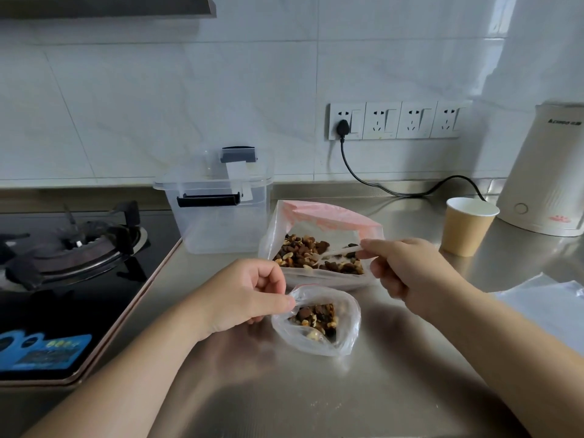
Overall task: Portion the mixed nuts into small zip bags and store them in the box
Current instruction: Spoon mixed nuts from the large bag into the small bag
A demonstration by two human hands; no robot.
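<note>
Steel counter point(395, 358), broad and dull-bright, running from the near edge back to the tiled wall. Taken as landmark for the rest: the large zip bag point(319, 245), lying open near the counter's middle, mouth gaping upward, pink-striped seal at its far lip, heaped inside with mixed nuts point(303, 251).

Left of the large bag, a black gas hob point(72, 257) set into the counter, burner ring and pan supports showing. Far right of the bag, against the wall, a cream electric kettle point(543, 172), its black cord looping back to a row of wall sockets point(395, 120) above and behind the bag. Just behind and left of the bag, a clear plastic box point(218, 213) with dark handles, lid off and propped behind it against the wall, touching or nearly touching the bag's left corner; cannot tell which. Right of the bag and nearer, a flat stack of clear empty bags point(550, 308). Right of the bag, between it and the kettle, a brown paper cup point(464, 229), upright.

Just in front of the large bag, a small zip bag point(319, 324), mouth open, partly filled with nuts, resting on the counter. Left hand point(243, 295) curled, thumb and forefinger pinching the small bag's left rim and holding the mouth wide. Right hand point(410, 267) over the large bag's right edge, fingers closed round the handle of a clear plastic spoon point(335, 252), bowl down among the nuts in the large bag.
</note>
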